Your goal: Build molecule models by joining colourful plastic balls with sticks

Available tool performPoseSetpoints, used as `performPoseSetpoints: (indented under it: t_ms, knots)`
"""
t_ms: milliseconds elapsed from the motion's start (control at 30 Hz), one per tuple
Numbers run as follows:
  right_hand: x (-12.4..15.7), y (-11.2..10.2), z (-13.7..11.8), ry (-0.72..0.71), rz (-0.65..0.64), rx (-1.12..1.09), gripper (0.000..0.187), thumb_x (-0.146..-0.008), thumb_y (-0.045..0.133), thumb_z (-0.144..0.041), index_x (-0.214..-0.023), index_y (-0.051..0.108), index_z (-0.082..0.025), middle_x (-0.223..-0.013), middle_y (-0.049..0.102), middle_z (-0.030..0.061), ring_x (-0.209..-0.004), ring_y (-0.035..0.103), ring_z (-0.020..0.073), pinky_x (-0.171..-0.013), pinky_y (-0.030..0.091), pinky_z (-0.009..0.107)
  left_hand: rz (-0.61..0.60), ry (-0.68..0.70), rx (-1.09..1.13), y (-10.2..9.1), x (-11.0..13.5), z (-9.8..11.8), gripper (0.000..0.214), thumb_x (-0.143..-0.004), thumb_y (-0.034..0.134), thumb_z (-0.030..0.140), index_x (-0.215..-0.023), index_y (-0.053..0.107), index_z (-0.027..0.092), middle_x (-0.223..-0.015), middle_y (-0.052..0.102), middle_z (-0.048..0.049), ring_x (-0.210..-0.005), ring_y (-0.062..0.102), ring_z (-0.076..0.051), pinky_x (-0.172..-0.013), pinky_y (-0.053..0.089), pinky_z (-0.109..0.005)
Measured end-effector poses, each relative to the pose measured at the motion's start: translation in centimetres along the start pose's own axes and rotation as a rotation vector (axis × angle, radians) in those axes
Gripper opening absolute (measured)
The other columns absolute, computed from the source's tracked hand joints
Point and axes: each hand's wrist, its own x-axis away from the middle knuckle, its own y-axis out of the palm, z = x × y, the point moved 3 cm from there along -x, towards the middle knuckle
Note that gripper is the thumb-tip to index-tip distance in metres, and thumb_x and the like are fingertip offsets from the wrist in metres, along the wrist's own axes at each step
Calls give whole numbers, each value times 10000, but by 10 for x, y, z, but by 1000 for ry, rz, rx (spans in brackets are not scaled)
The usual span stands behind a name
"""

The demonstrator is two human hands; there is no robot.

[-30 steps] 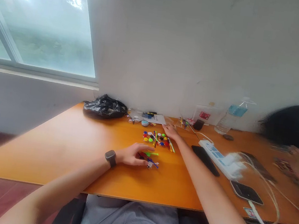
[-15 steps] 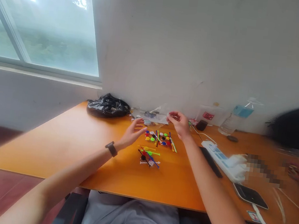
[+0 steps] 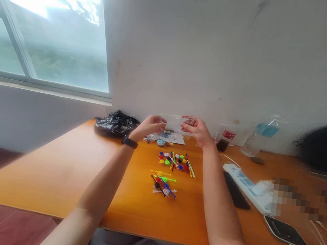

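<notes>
Both my hands are raised above the far side of the orange table (image 3: pixel 56 173), holding a small clear plastic bag (image 3: pixel 173 120) between them. My left hand (image 3: pixel 150 125), with a dark watch on the wrist, pinches the bag's left edge. My right hand (image 3: pixel 195 130) pinches its right edge. Below them lie several coloured round caps and thin sticks (image 3: pixel 176 160). Closer to me sits a small pile of coloured sticks (image 3: pixel 163 181). What the bag holds I cannot make out.
A black plastic bag (image 3: pixel 115 123) lies at the back left by the wall. A white power strip (image 3: pixel 247 183), a dark flat object (image 3: pixel 237 185), a phone on a cable (image 3: pixel 285 232) and a water bottle (image 3: pixel 258 136) are on the right. Another person's dark hair (image 3: pixel 325 147) shows at far right.
My left hand left the stick pile near me and rose to the back. My right hand lifted the clear bag off the table, and now both hands hold it.
</notes>
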Motion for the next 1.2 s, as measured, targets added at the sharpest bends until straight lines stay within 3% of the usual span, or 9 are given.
performPoseSetpoints:
  t_ms: [67,200,367,500,633,833,1000,1133,1200]
  knots:
    - [3,2,7,56,-191,80,480,-709,898,-470,-1055,727,-185,-857,719,21,-793,670,166,-761,552,297,65,7,-130,1,0,-8,162,-899,656,310,-889,620,152,-749,615,3,-618,556,-108,-603,438,-240]
    - [12,5,19,232,-501,218,486,-672,919,-503,-968,730,-167,-828,753,38,-790,692,193,-760,532,313,108,77,-436,5,-1,-18,354,-958,553,398,-699,430,192,-637,412,51,-589,362,-99,-563,281,-251]
    - [19,15,17,251,-495,197,537,-747,860,-569,-1078,689,-182,-825,750,33,-785,666,179,-754,513,303,-53,113,-472,13,3,-13,487,-1017,427,542,-728,559,172,-604,417,39,-581,389,-113,-561,291,-251]
    - [22,21,18,226,-639,203,517,-705,872,-586,-937,700,-158,-790,694,7,-740,602,153,-708,454,283,-126,70,-398,6,8,-6,516,-997,486,579,-799,700,154,-616,507,19,-526,417,-100,-507,305,-237]
    - [21,8,16,196,-585,280,486,-722,830,-591,-879,708,-147,-821,686,18,-763,589,157,-724,444,291,-237,5,-255,-6,13,-3,476,-965,594,577,-911,788,146,-689,623,-26,-515,445,-85,-485,345,-221]
    - [30,8,-35,-81,-187,614,299,-795,782,-437,-972,736,-201,-901,709,36,-848,630,190,-800,482,321,-299,-15,-190,-11,19,10,340,-895,748,487,-880,799,152,-642,637,-29,-505,485,-86,-465,354,-213]
    - [53,48,-70,-85,-500,534,341,-887,707,-402,-1183,728,-235,-851,701,7,-744,619,163,-670,451,281,-358,33,-148,-2,28,32,308,-952,683,425,-870,796,151,-628,643,-30,-562,576,-101,-520,430,-209]
    - [59,63,-77,-172,-478,658,385,-860,705,-281,-1243,706,-239,-1014,727,34,-793,613,165,-689,442,279,-342,53,-153,-1,31,38,311,-963,661,421,-886,789,148,-715,712,-56,-620,637,-111,-565,485,-210]
    - [61,65,-77,-197,-411,767,288,-832,697,-220,-1118,736,-225,-1015,727,42,-777,598,163,-674,421,281,-315,56,-205,-2,30,37,314,-969,650,428,-902,792,156,-708,717,-53,-595,641,-112,-544,483,-212]
